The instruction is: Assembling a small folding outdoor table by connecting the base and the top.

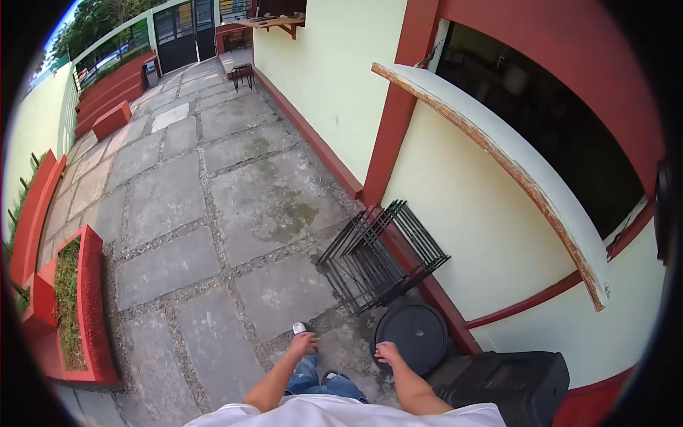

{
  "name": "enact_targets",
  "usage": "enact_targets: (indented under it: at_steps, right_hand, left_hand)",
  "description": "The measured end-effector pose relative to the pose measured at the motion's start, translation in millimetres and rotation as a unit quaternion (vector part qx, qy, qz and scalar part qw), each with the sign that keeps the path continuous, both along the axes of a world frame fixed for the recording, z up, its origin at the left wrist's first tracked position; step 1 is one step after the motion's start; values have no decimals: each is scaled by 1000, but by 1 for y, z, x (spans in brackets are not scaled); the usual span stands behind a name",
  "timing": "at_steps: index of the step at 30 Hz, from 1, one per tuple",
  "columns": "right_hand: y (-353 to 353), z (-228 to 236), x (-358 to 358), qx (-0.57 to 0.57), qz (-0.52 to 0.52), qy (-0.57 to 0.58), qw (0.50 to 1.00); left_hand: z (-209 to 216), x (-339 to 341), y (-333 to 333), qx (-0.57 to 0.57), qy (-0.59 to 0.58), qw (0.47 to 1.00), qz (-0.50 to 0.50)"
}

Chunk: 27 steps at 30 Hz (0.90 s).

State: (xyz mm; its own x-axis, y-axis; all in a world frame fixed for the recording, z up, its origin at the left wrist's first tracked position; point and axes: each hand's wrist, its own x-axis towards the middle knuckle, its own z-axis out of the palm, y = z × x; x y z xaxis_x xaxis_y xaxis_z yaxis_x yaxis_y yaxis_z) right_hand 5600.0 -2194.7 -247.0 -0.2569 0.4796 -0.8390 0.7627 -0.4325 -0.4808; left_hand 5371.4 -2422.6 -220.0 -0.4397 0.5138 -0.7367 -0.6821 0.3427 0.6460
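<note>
My left hand point(304, 344) hangs in front of me above the paving, near my white-toed shoe point(299, 328). Its fingers are loosely bent and a little apart, and nothing shows in them. To its right, my right hand point(386, 352) is held with its fingers curled in, with no object visible in it. In the picture it overlaps the edge of a round black disc-shaped thing point(413, 334), perhaps a lid or tabletop; I cannot tell whether they touch. Just beyond stands a stack of black metal frames point(384, 256) against the wall.
A bulky black case or bin point(509, 384) stands at the near right. Above it a white counter ledge point(498, 142) juts from the wall under a dark opening. A red planter point(92, 313) lies left. Stone paving point(171, 199) runs to a dark gate point(186, 35); a small black stool point(242, 73) stands far off.
</note>
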Motion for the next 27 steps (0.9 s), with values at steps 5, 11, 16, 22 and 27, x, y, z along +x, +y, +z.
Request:
enact_targets:
  at_steps: [5,11,16,22,27]
  right_hand:
    - [67,-13,-93,97,38,-21,994]
    - [160,-70,-168,345,181,-35,920]
    - [207,-83,-259,393,288,-40,872]
    - [235,-135,-257,407,297,-131,854]
    - [232,-152,-246,484,273,-125,822]
  left_hand:
    - [-23,-58,31,-15,-11,1000,2]
    - [-65,-104,87,-53,13,998,-21]
    - [-177,-120,65,-165,125,976,-70]
    - [-209,-97,146,-120,49,991,39]
    - [-169,-85,260,-14,5,999,45]
